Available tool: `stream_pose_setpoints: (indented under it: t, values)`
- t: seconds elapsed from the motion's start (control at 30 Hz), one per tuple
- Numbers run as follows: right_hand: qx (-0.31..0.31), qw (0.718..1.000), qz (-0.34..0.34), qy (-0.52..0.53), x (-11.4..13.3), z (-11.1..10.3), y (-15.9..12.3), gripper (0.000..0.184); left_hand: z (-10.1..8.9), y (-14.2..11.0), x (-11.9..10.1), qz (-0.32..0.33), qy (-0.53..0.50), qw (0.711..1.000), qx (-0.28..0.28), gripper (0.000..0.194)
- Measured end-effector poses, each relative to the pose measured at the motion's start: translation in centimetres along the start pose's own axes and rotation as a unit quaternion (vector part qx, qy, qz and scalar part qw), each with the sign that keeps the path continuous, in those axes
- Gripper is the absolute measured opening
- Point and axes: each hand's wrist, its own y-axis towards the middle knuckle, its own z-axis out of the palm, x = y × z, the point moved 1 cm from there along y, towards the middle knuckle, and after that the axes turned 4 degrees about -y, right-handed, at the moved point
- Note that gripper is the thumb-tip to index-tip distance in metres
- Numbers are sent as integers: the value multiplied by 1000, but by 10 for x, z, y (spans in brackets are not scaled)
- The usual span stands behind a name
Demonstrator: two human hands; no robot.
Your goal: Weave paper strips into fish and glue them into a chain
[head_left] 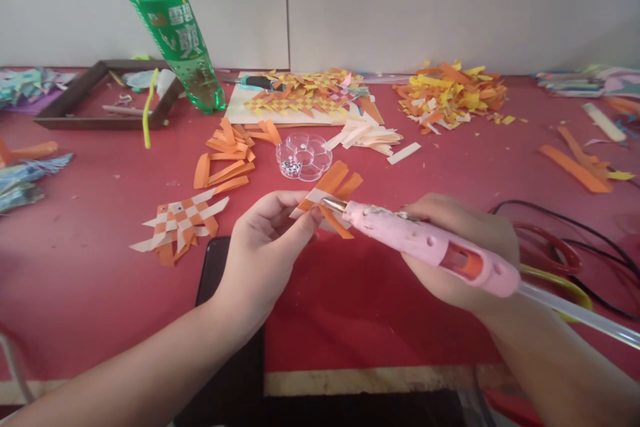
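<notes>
**Weave meets glue gun over the red bench**

Weave (327, 197), a small piece plaited from orange and white paper strips, sits just above the bench (100, 280), pinched between the thumb and fingers of the left hand (267, 233). Its loose orange ends fan up and to the right. The right hand (463, 247) is wrapped around a pink plastic glue gun (430, 243), whose metal tip touches the weave. The gun's body is smeared with dried glue, an orange trigger shows in its side, and a clear glue stick (580, 313) juts from its back.

Just beyond the weave stands a clear, flower-shaped plastic tray (304, 157) with tiny beads in one compartment. Left of it lie folded orange strips (227, 157), and nearer the left hand rests a finished checkered weave (180, 220) in orange and white. Cream strips (365, 137) lie right of the tray.

Farther back, a green plastic bottle (173, 27) leans, its label printed in white Chinese characters too blurred to read for sure. Beside it a white board (300, 100) carries more woven work in yellow and orange. A heap of yellow, orange and white scraps (450, 97) lies to the right, and a dark wooden frame (107, 97) to the left. Black and red cables (565, 247) curl behind the right hand.
</notes>
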Motion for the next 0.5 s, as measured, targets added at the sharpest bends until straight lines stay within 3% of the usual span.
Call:
stream_pose_setpoints:
  t: [0.5]
  values:
    - [-6, 1000, 12, -25, 1, 0, 2, 12, 0, 1, 0, 4, -1, 1000, -5, 10]
